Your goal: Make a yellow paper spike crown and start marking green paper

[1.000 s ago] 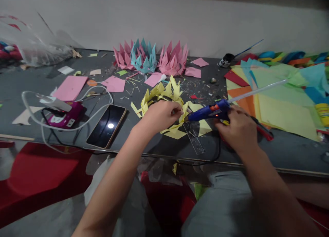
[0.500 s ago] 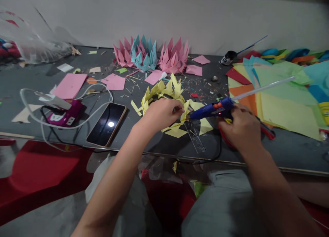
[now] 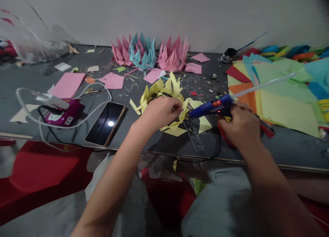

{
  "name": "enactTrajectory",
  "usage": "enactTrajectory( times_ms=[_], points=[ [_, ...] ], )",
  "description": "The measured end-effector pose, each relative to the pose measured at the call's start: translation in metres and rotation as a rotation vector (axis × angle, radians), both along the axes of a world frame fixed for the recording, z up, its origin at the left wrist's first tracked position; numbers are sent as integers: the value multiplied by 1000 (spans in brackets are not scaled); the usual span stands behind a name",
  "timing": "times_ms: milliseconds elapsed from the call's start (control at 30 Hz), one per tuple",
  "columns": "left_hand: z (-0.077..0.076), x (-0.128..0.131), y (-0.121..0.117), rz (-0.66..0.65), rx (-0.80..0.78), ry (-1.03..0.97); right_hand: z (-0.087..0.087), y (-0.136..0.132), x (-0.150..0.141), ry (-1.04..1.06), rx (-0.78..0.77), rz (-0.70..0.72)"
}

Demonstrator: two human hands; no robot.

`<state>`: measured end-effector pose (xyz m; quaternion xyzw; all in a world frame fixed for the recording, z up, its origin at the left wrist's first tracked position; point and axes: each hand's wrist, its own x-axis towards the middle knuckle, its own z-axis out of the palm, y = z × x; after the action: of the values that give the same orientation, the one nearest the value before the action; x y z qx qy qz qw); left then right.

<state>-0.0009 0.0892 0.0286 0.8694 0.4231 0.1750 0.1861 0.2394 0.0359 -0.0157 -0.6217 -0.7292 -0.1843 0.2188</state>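
Note:
My right hand [image 3: 241,124] is wrapped round the handle of a blue hot glue gun [image 3: 210,108], with a long clear glue stick [image 3: 264,84] poking out of its back. The gun's nozzle touches or nearly touches the right side of a ring of folded yellow paper [image 3: 174,85] on the table. My left hand [image 3: 166,110] reaches over that ring, its fingers curled and pinched at the paper's right edge; the fingertips are partly hidden. Below the nozzle lies a clear ruler [image 3: 194,137], and yellow paper pieces [image 3: 174,130] are beside it.
Pink paper crowns [image 3: 173,55] and a blue one [image 3: 142,53] stand at the back. A phone [image 3: 105,123] and a purple power socket [image 3: 63,113] with cables lie left. Coloured sheets [image 3: 285,107], red-handled scissors [image 3: 267,130] and a small black pot [image 3: 228,54] are right.
The view has shifted slightly. The glue gun has moved a little to the right and its rear end has risen, while my left hand keeps its place at the yellow ring.

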Motion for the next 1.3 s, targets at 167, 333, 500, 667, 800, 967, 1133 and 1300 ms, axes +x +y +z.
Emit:
enactTrajectory(
  times_ms=[167,333,500,667,800,967,1133,1300],
  points=[
    [-2,0,0,0,10,-3,0,0,0,-11,15,17],
    [-3,0,1,-14,18,-17,0,0,0,-18,10,-2],
    [-2,0,1,-9,6,-10,0,0,1,-15,2,-7],
    [-3,0,2,-15,8,-16,1,0,0,-9,-15,-20],
    [-3,-1,1,-15,7,-9,2,-1,0,8,-52,-21],
    [-3,-1,1,-16,9,-11,3,-1,0,-2,-41,-5],
    [-3,-1,1,-11,5,-10,2,-1,1,-26,2,24],
    [-1,-1,1,-11,-1,-6,-2,-1,3,-30,30,59]
  ],
)
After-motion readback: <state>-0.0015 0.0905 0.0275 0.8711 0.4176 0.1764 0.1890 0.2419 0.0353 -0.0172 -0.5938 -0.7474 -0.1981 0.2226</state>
